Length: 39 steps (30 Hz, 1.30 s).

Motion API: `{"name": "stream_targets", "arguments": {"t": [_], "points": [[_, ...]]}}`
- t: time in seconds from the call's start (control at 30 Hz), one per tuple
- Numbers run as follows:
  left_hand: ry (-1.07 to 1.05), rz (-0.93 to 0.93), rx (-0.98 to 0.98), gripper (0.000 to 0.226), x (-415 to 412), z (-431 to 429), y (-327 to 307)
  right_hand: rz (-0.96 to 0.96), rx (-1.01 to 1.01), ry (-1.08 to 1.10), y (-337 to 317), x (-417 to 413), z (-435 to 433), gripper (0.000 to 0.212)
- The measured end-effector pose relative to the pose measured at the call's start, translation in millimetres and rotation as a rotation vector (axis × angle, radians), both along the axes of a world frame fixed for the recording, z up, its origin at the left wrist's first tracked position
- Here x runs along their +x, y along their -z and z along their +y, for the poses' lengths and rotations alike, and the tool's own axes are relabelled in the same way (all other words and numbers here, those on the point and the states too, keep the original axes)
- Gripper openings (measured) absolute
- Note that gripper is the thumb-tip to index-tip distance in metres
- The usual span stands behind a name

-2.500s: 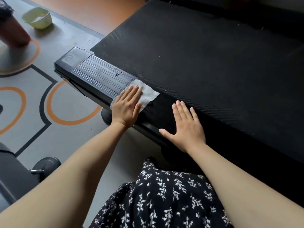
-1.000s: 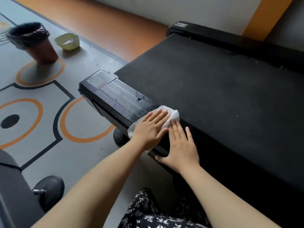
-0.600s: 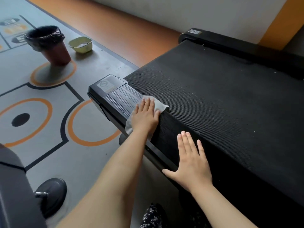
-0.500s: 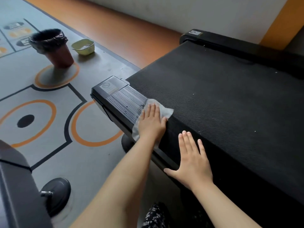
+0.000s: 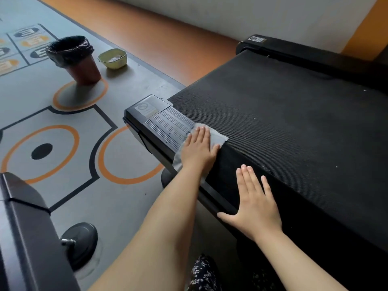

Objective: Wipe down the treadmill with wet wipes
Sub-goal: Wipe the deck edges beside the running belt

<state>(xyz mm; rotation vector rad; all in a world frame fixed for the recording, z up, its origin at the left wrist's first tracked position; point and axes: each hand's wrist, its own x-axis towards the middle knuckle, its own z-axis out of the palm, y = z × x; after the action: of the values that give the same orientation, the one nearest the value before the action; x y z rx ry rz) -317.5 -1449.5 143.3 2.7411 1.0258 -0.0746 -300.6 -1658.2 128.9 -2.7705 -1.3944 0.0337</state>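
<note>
Now the wet wipe (image 5: pixel 217 137) is pressed flat under the left hand (image 5: pixel 198 151) at the treadmill's (image 5: pixel 294 122) rear corner, just where the ribbed side rail (image 5: pixel 168 127) meets the belt edge. Compared with a second ago, the wipe has been carried a little way up the rail toward 11 o'clock, and the right hand (image 5: pixel 255 203), which was crowded against the left one then, is now parked well apart at 5 o'clock of it, palm down on the belt's rounded edge. That is judged to mean the rail's near stretch has been covered and the stroke is being worked toward the end cap (image 5: pixel 147 108), with the right hand used as a brace only.

No pinch is made by the left grip: the fingers are laid out flat and together, holding the wipe down by pressure alone. The right grip is spread wide and holds nothing.

The wipe is seen as a thin white sheet, crumpled, with one corner poking out at 2 o'clock of the fingers and a flap draped over the rail's outer side. The treadmill itself is black, its belt finely textured and speckled with pale specks, so much of it is judged unwiped.
</note>
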Motion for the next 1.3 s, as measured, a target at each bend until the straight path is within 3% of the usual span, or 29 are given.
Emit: {"name": "stream_targets", "arguments": {"t": [0.27,0.43,0.53,0.67,0.77,1.07,1.3], "points": [[-0.161,0.009,-0.031,0.074,-12.4,11.4,1.3,0.038,-0.029,0.003,-3.0,0.6,1.4,0.122],[-0.066,-0.080,-0.023,0.077,-32.5,-23.5,6.0,0.052,-0.035,0.004,-5.9,1.8,1.8,0.123],[-0.038,-0.235,-0.010,0.090,-41.7,-56.4,16.5,0.071,-0.035,0.002,-5.2,1.4,2.5,0.124],[-0.202,-0.649,-0.054,0.065,-42.4,-80.8,24.3,0.075,-0.016,0.006,-3.2,1.1,4.4,0.119],[-0.226,-0.757,-0.057,0.052,-42.2,-70.1,29.0,0.049,0.006,0.002,0.4,2.5,5.4,0.117],[-0.136,-0.610,0.009,0.061,-59.8,41.0,39.1,-0.015,0.023,-0.016,2.7,2.5,4.3,0.119],[-0.110,-0.410,0.025,0.077,-58.2,34.1,31.1,0.007,0.010,-0.019,1.1,3.0,5.3,0.117]]}}
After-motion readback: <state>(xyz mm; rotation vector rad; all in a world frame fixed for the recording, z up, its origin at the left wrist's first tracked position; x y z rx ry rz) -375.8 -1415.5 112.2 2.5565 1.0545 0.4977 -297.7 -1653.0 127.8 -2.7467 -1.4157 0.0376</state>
